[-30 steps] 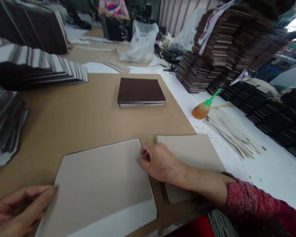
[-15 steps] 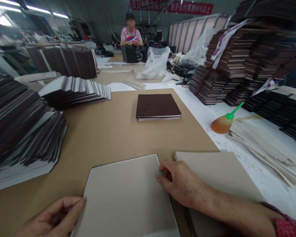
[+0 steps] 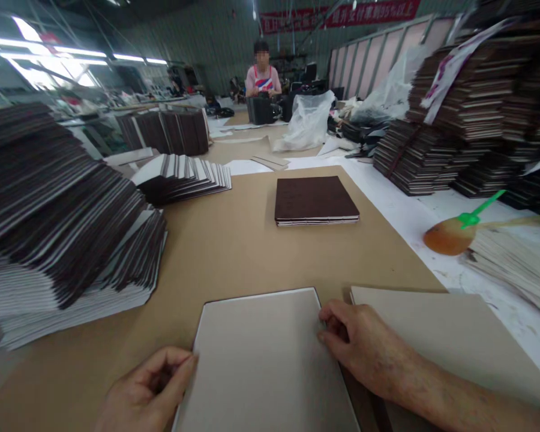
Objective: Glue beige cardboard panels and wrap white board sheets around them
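Observation:
A flat beige panel [image 3: 265, 360] with a thin white and dark border lies in front of me on brown board. My left hand [image 3: 155, 384] pinches its left edge between thumb and fingers. At the opposite edge, near the far right corner, the fingers of my right hand [image 3: 360, 342] are closed on the same panel. Under and beyond my right forearm rests a stack of beige sheets [image 3: 436, 324], partly covered by the arm. Farther off, a small pile of dark brown panels [image 3: 317, 198] sits on the brown board.
Tall fanned stacks of dark and white panels [image 3: 72, 216] stand at left, with a smaller fanned stack [image 3: 184, 174] behind. On the right are an orange bottle with a green stick [image 3: 450, 235], pale strips [image 3: 517, 267] and high brown stacks [image 3: 468, 114]. A person [image 3: 263, 78] sits opposite.
The view has swung left, so everything appears farther right. Both hands keep their hold on the panel's edges, and the panel looks much the same on the board.

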Tool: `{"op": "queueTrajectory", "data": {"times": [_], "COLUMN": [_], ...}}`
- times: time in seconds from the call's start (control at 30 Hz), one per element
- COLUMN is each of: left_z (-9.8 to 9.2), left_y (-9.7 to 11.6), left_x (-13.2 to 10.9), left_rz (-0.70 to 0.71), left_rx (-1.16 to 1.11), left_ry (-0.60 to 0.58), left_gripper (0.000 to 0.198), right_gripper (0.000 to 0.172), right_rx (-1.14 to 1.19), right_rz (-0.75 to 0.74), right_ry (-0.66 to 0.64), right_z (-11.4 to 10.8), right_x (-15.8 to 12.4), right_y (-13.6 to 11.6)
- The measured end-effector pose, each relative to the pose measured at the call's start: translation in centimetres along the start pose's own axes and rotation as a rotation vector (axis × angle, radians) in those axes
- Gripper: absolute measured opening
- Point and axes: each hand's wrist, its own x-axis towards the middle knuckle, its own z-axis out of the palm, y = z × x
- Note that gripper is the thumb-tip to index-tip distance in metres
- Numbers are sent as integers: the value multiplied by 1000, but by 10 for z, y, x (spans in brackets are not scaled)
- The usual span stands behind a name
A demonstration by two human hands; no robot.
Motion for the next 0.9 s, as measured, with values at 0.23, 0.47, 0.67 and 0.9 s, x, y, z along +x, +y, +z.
{"op": "queueTrajectory", "data": {"times": [0.23, 0.47, 0.67, 0.9], "left_z": [-4, -4, -6, -3], "left_y": [-3, -5, -3, 0], "left_x": [-1, -1, -4, -4], "left_rz": [-3, 3, 4, 23], "left_rx": [33, 45, 67, 73], "left_ry": [-68, -93, -103, -69], "left_gripper": [44, 44, 45, 46], "right_gripper": [5, 8, 8, 8], "right_rx": [18, 22, 20, 18], "right_rz": [10, -2, 6, 8], "right_ry": [-25, -11, -20, -21], "right_z": [-2, 0, -1, -1], "right_x": [2, 2, 2, 3], "right_y": [-2, 0, -1, -2]}}
